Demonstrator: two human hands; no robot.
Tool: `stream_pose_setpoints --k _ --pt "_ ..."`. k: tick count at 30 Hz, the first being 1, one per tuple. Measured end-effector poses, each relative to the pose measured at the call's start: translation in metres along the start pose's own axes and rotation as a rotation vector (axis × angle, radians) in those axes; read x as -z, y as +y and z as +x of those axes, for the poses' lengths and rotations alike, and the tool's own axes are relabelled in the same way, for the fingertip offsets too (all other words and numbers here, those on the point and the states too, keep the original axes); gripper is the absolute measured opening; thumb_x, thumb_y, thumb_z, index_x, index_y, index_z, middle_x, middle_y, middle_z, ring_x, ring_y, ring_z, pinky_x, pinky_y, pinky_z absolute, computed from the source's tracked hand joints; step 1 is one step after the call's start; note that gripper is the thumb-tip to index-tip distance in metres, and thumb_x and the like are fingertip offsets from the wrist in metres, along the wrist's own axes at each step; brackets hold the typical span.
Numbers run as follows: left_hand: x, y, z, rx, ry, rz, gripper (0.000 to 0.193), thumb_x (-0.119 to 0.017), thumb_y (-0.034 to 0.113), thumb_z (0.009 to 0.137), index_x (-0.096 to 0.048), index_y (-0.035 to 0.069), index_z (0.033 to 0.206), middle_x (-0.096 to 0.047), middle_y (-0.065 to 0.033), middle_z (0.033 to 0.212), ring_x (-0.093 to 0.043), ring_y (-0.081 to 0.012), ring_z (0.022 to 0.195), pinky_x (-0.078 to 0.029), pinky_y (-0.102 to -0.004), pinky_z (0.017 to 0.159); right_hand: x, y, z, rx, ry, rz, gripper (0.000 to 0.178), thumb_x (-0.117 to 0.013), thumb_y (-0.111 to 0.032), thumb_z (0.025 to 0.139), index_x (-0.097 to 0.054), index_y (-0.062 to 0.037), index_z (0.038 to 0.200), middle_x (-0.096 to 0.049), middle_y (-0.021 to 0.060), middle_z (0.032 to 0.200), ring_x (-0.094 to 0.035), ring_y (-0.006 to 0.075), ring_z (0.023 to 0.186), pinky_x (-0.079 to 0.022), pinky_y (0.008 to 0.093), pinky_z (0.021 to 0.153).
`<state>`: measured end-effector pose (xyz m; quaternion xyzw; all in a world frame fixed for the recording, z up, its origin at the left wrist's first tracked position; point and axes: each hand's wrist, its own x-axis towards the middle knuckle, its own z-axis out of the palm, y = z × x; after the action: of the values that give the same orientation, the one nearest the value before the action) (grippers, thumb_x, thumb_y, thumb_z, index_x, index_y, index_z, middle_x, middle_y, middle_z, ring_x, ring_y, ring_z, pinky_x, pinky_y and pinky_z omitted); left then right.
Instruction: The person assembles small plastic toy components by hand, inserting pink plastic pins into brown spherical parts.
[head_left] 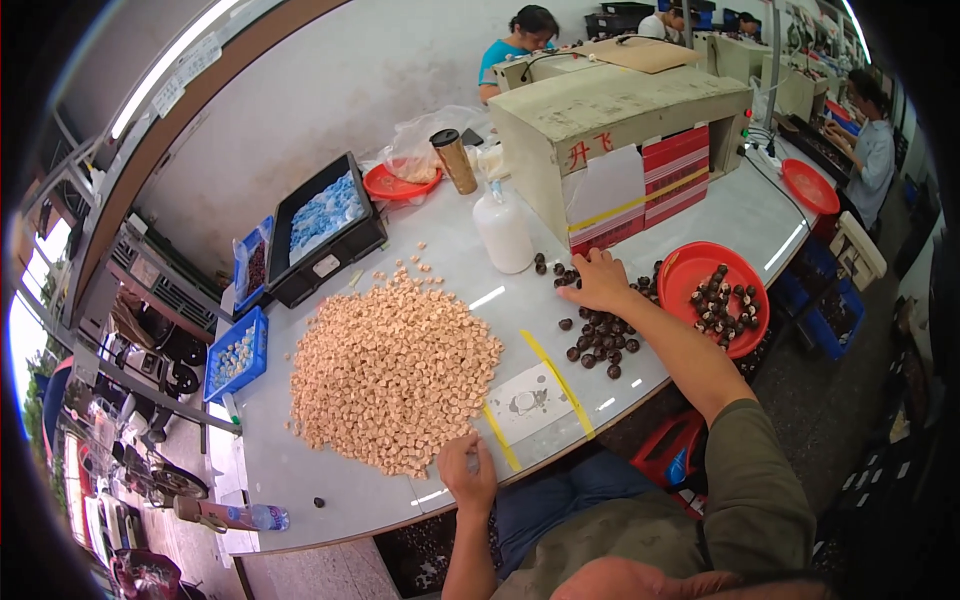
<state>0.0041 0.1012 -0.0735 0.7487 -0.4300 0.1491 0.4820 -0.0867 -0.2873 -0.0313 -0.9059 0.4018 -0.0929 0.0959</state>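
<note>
My right hand [603, 282] reaches across to a loose group of dark brown, round, bead-like pieces [600, 335]. Its fingers are apart and bent down among them, and I see nothing gripped. Close to the table's front edge, my left hand [467, 474] is curled closed beside a large heap of small tan pieces [390, 370]; whatever it may hold is hidden. Between the hands lies a pale sheet [528, 403] bordered by yellow tape strips, with a greyish round mark on it. A red round tray [684, 262] right of my right forearm contains more dark pieces, some showing white.
Beyond my right hand stand a white bottle [503, 232] and a beige metal housing [610, 110]. A tumbler [454, 162], a black crate [284, 250] with blue contents and a blue tray [238, 352] line the far left. Other people work farther back.
</note>
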Motion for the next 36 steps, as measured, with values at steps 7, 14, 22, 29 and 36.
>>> stream_pose_setpoints --k 7,14,22,29,36 --pt "0.005 0.002 0.002 -0.007 -0.011 0.032 0.016 -0.073 -0.002 0.082 -0.07 0.002 0.097 -0.068 -0.0104 0.083 -0.064 -0.0276 0.078 -0.048 -0.0391 0.077 0.011 -0.032 -0.017 0.146 -0.083 -0.079 0.064 -0.073 -0.05 0.086 -0.059 -0.0082 0.133 -0.058 0.0193 0.127 -0.054 0.0391 0.124 -0.046 0.0534 0.1" --pt "0.004 0.001 -0.002 -0.017 0.011 0.036 0.016 -0.074 -0.002 0.082 -0.071 0.002 0.097 -0.068 -0.0102 0.084 -0.065 -0.0277 0.079 -0.049 -0.0393 0.077 -0.036 -0.058 0.035 0.188 0.189 -0.002 0.076 -0.073 -0.046 0.089 -0.049 0.0036 0.141 -0.05 0.0273 0.141 -0.046 0.0419 0.135 -0.039 0.0485 0.115" --pt "0.003 -0.003 -0.003 0.042 0.01 0.011 0.017 -0.074 -0.002 0.081 -0.071 0.002 0.097 -0.069 -0.0103 0.085 -0.065 -0.0271 0.078 -0.049 -0.0387 0.076 -0.022 -0.072 0.052 0.09 -0.071 -0.026 0.057 -0.072 -0.04 0.089 -0.062 0.0037 0.125 -0.059 0.0234 0.13 -0.055 0.0405 0.126 -0.048 0.0482 0.104" --pt "0.004 0.0 -0.003 0.003 0.031 0.008 0.017 -0.074 -0.001 0.082 -0.071 0.002 0.098 -0.069 -0.0101 0.084 -0.065 -0.0264 0.077 -0.048 -0.0386 0.075 -0.038 -0.071 0.053 0.184 0.22 -0.08 0.037 -0.067 -0.023 0.09 -0.065 0.0042 0.116 -0.062 0.0226 0.122 -0.056 0.0396 0.122 -0.049 0.0481 0.102" --pt "0.004 0.0 -0.002 0.016 0.039 0.015 0.016 -0.074 -0.001 0.082 -0.072 0.002 0.098 -0.069 -0.0101 0.084 -0.065 -0.0266 0.077 -0.048 -0.0383 0.075 -0.049 -0.061 0.068 0.123 0.036 -0.107 0.031 -0.063 -0.021 0.093 -0.068 0.0043 0.11 -0.063 0.023 0.119 -0.054 0.0387 0.126 -0.05 0.0482 0.101"
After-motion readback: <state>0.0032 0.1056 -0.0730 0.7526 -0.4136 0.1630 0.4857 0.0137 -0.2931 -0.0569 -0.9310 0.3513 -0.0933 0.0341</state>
